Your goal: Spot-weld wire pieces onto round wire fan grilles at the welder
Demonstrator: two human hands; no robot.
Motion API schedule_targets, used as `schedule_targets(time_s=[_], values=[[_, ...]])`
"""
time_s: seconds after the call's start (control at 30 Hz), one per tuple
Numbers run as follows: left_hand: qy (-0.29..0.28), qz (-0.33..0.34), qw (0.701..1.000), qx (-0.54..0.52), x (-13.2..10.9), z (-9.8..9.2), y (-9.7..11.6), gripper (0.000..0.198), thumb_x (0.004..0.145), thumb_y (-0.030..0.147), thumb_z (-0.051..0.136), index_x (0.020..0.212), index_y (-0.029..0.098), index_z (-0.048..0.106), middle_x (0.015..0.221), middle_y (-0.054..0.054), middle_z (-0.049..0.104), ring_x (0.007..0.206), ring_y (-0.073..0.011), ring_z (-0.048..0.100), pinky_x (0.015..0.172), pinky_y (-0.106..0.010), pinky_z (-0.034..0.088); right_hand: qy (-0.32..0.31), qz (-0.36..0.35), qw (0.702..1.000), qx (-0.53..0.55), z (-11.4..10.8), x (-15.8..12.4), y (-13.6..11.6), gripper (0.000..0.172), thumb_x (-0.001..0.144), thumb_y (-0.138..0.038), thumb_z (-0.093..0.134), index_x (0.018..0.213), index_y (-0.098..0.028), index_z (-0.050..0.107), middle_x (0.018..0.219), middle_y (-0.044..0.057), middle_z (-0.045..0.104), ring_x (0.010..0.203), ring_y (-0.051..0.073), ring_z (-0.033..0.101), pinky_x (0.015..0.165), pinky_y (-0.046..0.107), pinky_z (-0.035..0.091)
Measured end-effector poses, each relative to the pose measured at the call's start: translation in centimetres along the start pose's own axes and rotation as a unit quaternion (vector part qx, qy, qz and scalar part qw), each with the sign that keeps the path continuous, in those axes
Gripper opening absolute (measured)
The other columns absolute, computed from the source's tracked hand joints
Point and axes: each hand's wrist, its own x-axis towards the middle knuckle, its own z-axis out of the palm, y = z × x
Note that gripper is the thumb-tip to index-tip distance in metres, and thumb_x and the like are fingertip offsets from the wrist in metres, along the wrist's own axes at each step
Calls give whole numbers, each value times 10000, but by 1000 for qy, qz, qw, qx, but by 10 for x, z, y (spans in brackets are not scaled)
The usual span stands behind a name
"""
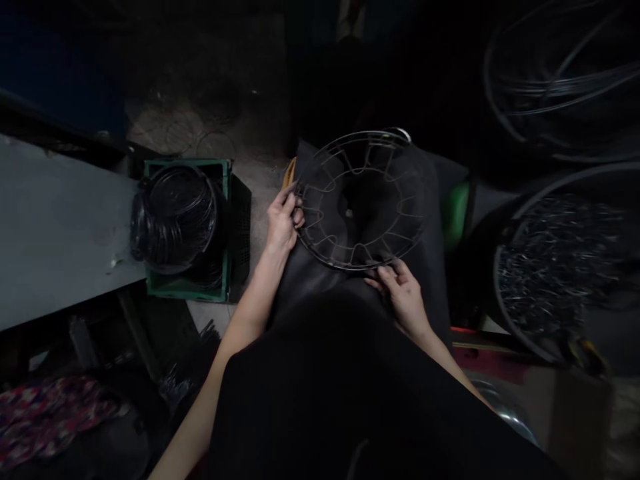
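A round wire frame, with bent wire loops set around its inner ring, lies above my lap, which dark cloth covers. At its left edge my left hand is closed on the rim, thumb and fingers pinching the wire. My right hand grips the near rim, lower right, with its fingers partly hidden under the wire. A shiny curved bit of metal shows at the far rim.
To the left, a green crate holds black coiled wire rings beside a grey surface. On the right stand a round tub of small metal wire pieces and another with long wires. Patterned cloth lies lower left.
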Motion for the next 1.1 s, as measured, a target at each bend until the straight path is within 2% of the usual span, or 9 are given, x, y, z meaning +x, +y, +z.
schedule_targets(time_s=[0.1, 0.2, 0.3, 0.37, 0.43, 0.63, 0.83, 0.97, 1.1], values=[[-14, 17, 1000, -5, -6, -7, 1, 209, 782, 263, 689, 973, 212, 622, 640, 59, 500, 376, 4, 273, 363, -151, 207, -19, -8, 999, -50, -13, -3, -10, 434, 751, -420, 655, 1157, -338, 524, 1054, -26, 656, 911, 162, 659, 874, 338, 538], [-41, 46, 998, -10, -10, -16, 3, 332, 703, 312, 754, 994, 209, 631, 633, 58, 514, 368, 8, 303, 353, -136, 212, -46, -30, 968, -245, -36, -6, -30, 292, 801, -469, 586, 1036, -304, 630, 1007, 1, 688, 917, 223, 656, 821, 371, 555], [-63, 51, 997, 1, -12, -19, 6, 386, 670, 345, 775, 1000, 200, 635, 625, 54, 534, 362, 10, 326, 354, -122, 231, 43, -139, 901, -408, -56, 0, -58, 319, 824, -514, 523, 881, -243, 681, 871, 37, 702, 815, 252, 661, 734, 388, 556], [-74, 56, 996, 10, -13, -18, 8, 381, 667, 346, 778, 988, 191, 641, 618, 53, 539, 356, 13, 327, 354, -118, 230, 124, -244, 857, -436, -57, 10, -80, 350, 841, -508, 493, 943, -228, 677, 937, 54, 694, 874, 250, 653, 815, 401, 528], [-87, 60, 994, 19, -15, -16, 11, 374, 669, 345, 778, 981, 186, 646, 611, 52, 542, 351, 15, 329, 356, -118, 230, 144, -322, 835, -423, -49, 22, -104, 385, 871, -477, 458, 1101, -229, 643, 1101, 60, 660, 1029, 237, 616, 939, 407, 473], [-108, 49, 992, 49, -22, -16, 13, 316, 723, 358, 739, 982, 197, 656, 616, 49, 556, 357, 17, 347, 378, -124, 269, -28, -329, 861, -388, -22, 54, -148, 352, 872, -451, 491, 1080, -252, 693, 1088, 32, 682, 1035, 214, 625, 953, 378, 482], [-110, 38, 992, 54, -21, -14, 12, 351, 703, 383, 751, 978, 185, 662, 597, 44, 555, 367, 10, 351, 382, -128, 270, -125, -283, 859, -408, -28, 54, -168, 399, 879, -462, 475, 1179, -262, 645, 1160, 28, 655, 1054, 230, 620, 936, 401, 497], [-104, 30, 992, 65, -19, -10, 13, 375, 681, 380, 764, 983, 180, 667, 598, 39, 560, 362, 12, 337, 373, -129, 251, -148, -282, 841, -438, -30, 53, -177, 396, 820, -452, 578, 1157, -262, 660, 1122, 31, 672, 1018, 243, 632, 913, 403, 511], [-107, 24, 992, 64, -19, -9, 14, 359, 664, 375, 774, 956, 189, 680, 604, 33, 565, 371, 9, 352, 368, -123, 248, -169, -257, 860, -406, -26, 55, -182, 358, 792, -428, 611, 1100, -264, 690, 1079, 18, 688, 994, 239, 644, 882, 384, 536]])
